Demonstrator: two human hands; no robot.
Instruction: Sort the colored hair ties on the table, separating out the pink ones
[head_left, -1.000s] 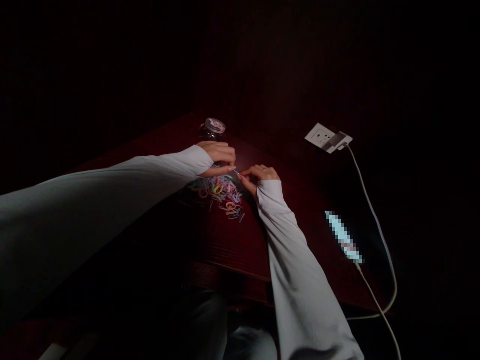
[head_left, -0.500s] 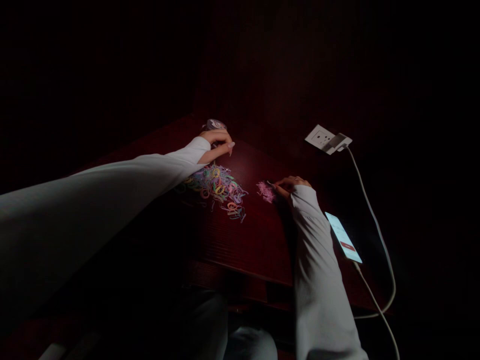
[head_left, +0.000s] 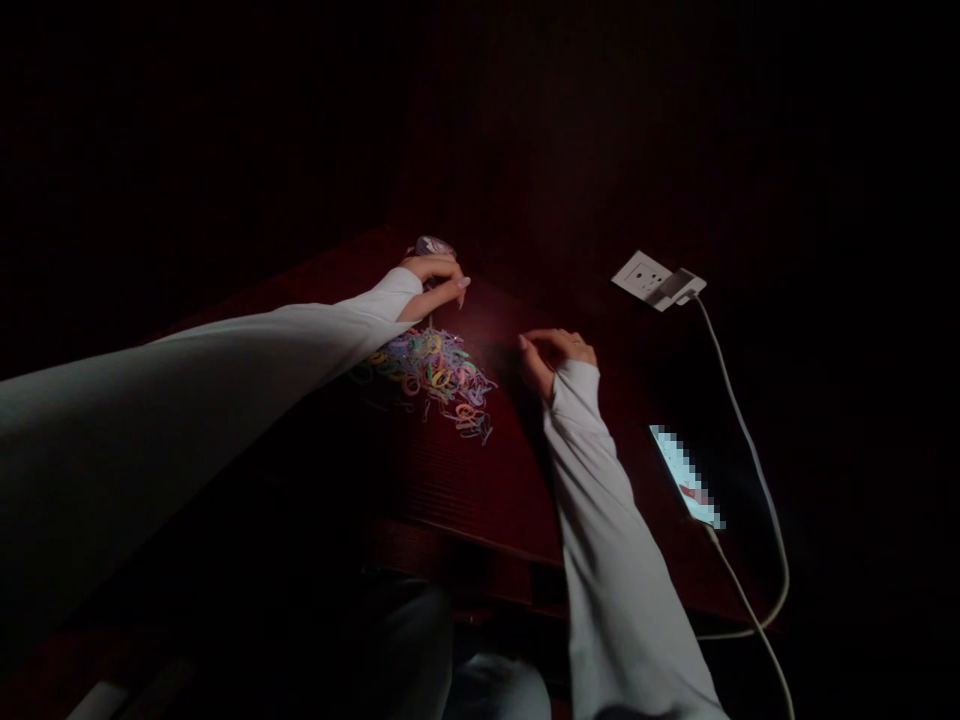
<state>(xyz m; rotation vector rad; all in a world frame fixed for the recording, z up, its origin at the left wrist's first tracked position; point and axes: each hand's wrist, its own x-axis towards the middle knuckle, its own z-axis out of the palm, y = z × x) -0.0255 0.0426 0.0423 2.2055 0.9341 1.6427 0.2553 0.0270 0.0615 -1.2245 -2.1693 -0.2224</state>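
Note:
A loose pile of small colourful hair ties [head_left: 439,375], rings and thin bands in several colours, lies on the dark red table. Just beyond the pile, my left hand [head_left: 439,280] hangs with its fingers bent and tips close together; what they hold, if anything, is too small to make out. Behind that hand is a dark rounded object [head_left: 435,245] with a pale pattern, partly covered by it. To the right of the pile, my right hand [head_left: 559,355] has thumb and forefinger brought together in a pinch. Whether anything is between them does not show.
A phone [head_left: 682,475] with a lit screen lies to the right of my right sleeve. Its cable [head_left: 750,600] runs down, and another cable leads up to a charger in a white wall socket [head_left: 641,278]. The table's front edge [head_left: 480,540] faces my knees. Surroundings are very dark.
My right hand has moved left and slightly up, toward the coloured pile. The small pink heap that lay beside it is now hidden from view. My left hand has hardly moved.

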